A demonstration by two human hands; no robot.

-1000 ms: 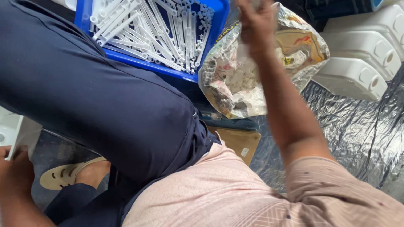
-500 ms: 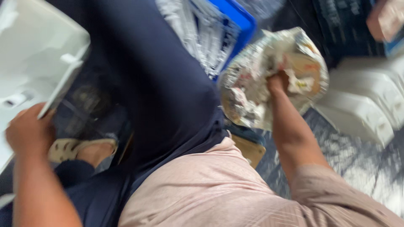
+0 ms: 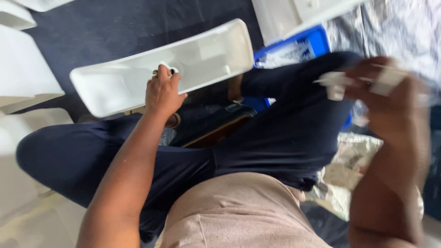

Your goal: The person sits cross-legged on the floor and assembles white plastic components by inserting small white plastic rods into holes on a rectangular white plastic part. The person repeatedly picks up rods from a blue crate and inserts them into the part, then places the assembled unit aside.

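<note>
My left hand (image 3: 161, 93) grips a long white plastic tray-like part (image 3: 128, 76), fingers at a small round hole in its middle, holding it above my dark-trousered knees. Raised close to the camera and blurred, my right hand (image 3: 390, 98) holds a small white plastic piece (image 3: 337, 82) between its fingers. I am seated, with a pink shirt at the bottom of the view.
A blue crate (image 3: 298, 48) with white plastic pieces stands beyond my right knee. More white moulded parts lie at the left (image 3: 23, 69) and at the top (image 3: 294, 14). A crumpled bag (image 3: 353, 160) lies at the right on silvery sheeting (image 3: 404, 27).
The view swung left. My right hand left the crumpled bag and rose near the camera with a small white piece. The left hand brought the long white part up over my knees.
</note>
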